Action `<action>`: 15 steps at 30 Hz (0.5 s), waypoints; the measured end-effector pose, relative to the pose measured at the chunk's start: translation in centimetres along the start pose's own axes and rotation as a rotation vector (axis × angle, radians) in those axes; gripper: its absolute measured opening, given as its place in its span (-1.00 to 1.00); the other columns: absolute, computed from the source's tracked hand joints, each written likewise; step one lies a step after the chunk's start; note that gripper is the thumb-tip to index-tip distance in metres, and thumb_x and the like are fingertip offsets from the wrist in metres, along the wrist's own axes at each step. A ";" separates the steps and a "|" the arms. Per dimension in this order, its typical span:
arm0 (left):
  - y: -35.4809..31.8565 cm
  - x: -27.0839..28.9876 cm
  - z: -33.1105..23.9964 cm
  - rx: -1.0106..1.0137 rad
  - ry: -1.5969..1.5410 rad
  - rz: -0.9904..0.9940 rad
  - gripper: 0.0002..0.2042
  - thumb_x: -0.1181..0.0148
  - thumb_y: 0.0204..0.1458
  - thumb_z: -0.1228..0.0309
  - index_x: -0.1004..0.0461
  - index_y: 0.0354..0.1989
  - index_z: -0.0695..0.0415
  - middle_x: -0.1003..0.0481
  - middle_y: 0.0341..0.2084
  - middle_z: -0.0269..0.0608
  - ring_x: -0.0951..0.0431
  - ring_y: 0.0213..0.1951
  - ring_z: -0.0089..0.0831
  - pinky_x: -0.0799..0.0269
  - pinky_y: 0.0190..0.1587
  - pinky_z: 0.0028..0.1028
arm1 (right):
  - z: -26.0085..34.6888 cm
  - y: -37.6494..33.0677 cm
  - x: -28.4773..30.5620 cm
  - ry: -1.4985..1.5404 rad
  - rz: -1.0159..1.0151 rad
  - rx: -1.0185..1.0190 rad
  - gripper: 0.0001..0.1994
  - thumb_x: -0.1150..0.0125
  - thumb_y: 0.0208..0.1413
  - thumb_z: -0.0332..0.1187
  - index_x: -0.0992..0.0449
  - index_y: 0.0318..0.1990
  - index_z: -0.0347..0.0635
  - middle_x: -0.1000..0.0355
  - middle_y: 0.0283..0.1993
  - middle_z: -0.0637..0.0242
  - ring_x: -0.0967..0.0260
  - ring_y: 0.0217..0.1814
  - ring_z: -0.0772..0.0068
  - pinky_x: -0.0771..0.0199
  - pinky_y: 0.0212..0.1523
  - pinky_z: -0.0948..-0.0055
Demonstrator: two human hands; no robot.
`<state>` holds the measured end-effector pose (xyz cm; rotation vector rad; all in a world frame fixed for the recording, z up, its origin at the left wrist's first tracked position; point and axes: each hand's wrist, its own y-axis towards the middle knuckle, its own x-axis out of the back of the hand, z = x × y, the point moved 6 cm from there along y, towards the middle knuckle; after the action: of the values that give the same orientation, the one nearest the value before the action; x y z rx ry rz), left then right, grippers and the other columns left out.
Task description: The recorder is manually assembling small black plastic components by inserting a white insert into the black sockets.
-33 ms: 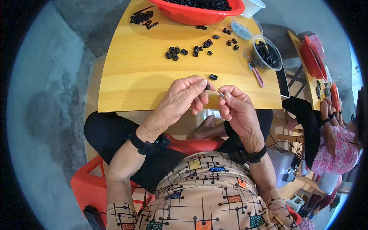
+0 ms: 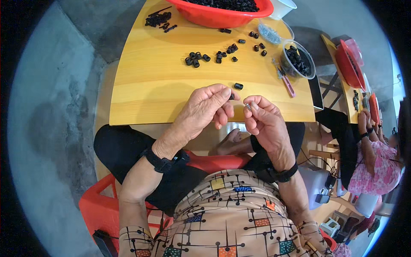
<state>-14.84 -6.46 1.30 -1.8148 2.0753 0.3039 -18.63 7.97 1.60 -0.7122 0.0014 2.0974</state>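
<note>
Just over the table's near edge, my left hand (image 2: 209, 105) pinches a small black plastic part (image 2: 231, 97) between thumb and forefinger. Most of that part is hidden by the fingers. A short metal coil spring (image 2: 248, 106) is gripped in the fingertips of my right hand (image 2: 266, 120), close beside the black part but apart from it. Beyond the fingertips, a single black cylindrical piece (image 2: 238, 86) lies on the yellow wooden table (image 2: 158, 98). Farther back are several similar black ring-like pieces (image 2: 196, 58), loosely grouped.
A red basin (image 2: 222, 17) of black parts stands at the far edge. On the right are a clear tub (image 2: 298, 60) of black pieces, a pile of springs (image 2: 269, 33) and a pink-handled tool (image 2: 289, 87). Thin black parts (image 2: 157, 19) lie far left. Another person (image 2: 376, 167) sits at the right.
</note>
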 end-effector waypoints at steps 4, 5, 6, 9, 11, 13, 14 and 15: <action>0.0 -0.2 0.0 0.034 -0.014 -0.033 -0.69 0.10 0.21 0.16 -0.34 -0.14 0.17 -0.49 -0.48 -0.18 -0.47 -0.60 -0.63 -0.38 -0.60 -0.68 | 0.0 -0.1 -0.1 0.010 0.002 0.001 -0.86 -0.02 0.18 -0.39 -0.47 -0.20 -0.23 -0.42 -0.47 0.41 -0.25 -0.61 0.69 -0.19 -0.67 0.73; -0.1 -0.2 0.0 0.046 -0.023 -0.056 -0.70 0.10 0.21 0.15 -0.31 -0.13 0.15 -0.51 -0.45 -0.12 -0.49 -0.59 -0.60 -0.41 -0.59 -0.67 | 0.0 -0.1 -0.1 -0.003 -0.007 0.002 -0.86 -0.03 0.17 -0.40 -0.47 -0.20 -0.23 -0.42 -0.47 0.40 -0.25 -0.61 0.69 -0.20 -0.66 0.73; -0.1 -0.3 -0.1 0.045 -0.021 -0.057 -0.70 0.10 0.21 0.15 -0.31 -0.13 0.15 -0.51 -0.45 -0.12 -0.49 -0.59 -0.60 -0.41 -0.59 -0.67 | 0.0 -0.1 -0.2 -0.003 -0.005 0.002 -0.86 -0.03 0.17 -0.40 -0.47 -0.20 -0.23 -0.42 -0.47 0.40 -0.25 -0.61 0.69 -0.20 -0.66 0.73; -0.2 -0.4 -0.4 0.049 -0.050 -0.086 -0.70 0.10 0.20 0.14 -0.28 -0.12 0.14 -0.51 -0.38 -0.07 -0.50 -0.56 -0.58 -0.43 -0.55 -0.64 | 0.4 -0.3 -0.3 -0.055 -0.049 0.037 -0.86 -0.05 0.17 -0.40 -0.46 -0.19 -0.23 -0.43 -0.46 0.39 -0.27 -0.61 0.69 -0.22 -0.66 0.74; -0.3 -0.5 -0.6 0.077 -0.045 -0.113 -0.71 0.11 0.21 0.15 -0.30 -0.15 0.13 -0.51 -0.31 -0.07 -0.51 -0.51 -0.59 -0.45 -0.49 -0.63 | 0.9 -0.6 -0.3 -0.163 -0.114 0.074 -0.86 -0.07 0.16 -0.40 -0.45 -0.18 -0.23 -0.44 -0.46 0.39 -0.30 -0.60 0.69 -0.25 -0.65 0.75; -0.2 -0.5 -0.5 0.030 -0.062 -0.130 -0.73 0.07 0.19 0.17 -0.33 -0.17 0.12 -0.51 -0.31 -0.14 -0.50 -0.50 -0.62 -0.44 -0.46 -0.65 | 1.1 -0.7 -0.5 -0.207 -0.121 0.110 -0.85 -0.08 0.15 -0.40 -0.45 -0.17 -0.24 -0.44 -0.45 0.39 -0.31 -0.59 0.69 -0.27 -0.64 0.75; -0.1 -0.3 -0.5 -0.017 -0.080 -0.150 -0.75 0.03 0.18 0.19 -0.37 -0.19 0.11 -0.50 -0.32 -0.22 -0.48 -0.49 -0.64 -0.44 -0.43 -0.66 | 1.2 -0.8 -0.6 -0.252 -0.127 0.142 -0.84 -0.10 0.14 -0.41 -0.44 -0.16 -0.24 -0.45 -0.45 0.39 -0.33 -0.59 0.69 -0.28 -0.64 0.75; -0.1 0.0 -0.1 -0.018 -0.079 -0.149 -0.75 0.03 0.18 0.19 -0.37 -0.19 0.11 -0.50 -0.32 -0.22 -0.48 -0.49 -0.64 -0.44 -0.43 -0.66 | 1.1 -0.9 -0.8 -0.251 -0.127 0.144 -0.84 -0.10 0.14 -0.41 -0.44 -0.16 -0.24 -0.45 -0.45 0.39 -0.33 -0.59 0.69 -0.28 -0.64 0.75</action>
<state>-14.78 -6.45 1.37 -1.9236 1.8783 0.3482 -18.11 8.19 3.15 -0.3512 -0.0305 2.0279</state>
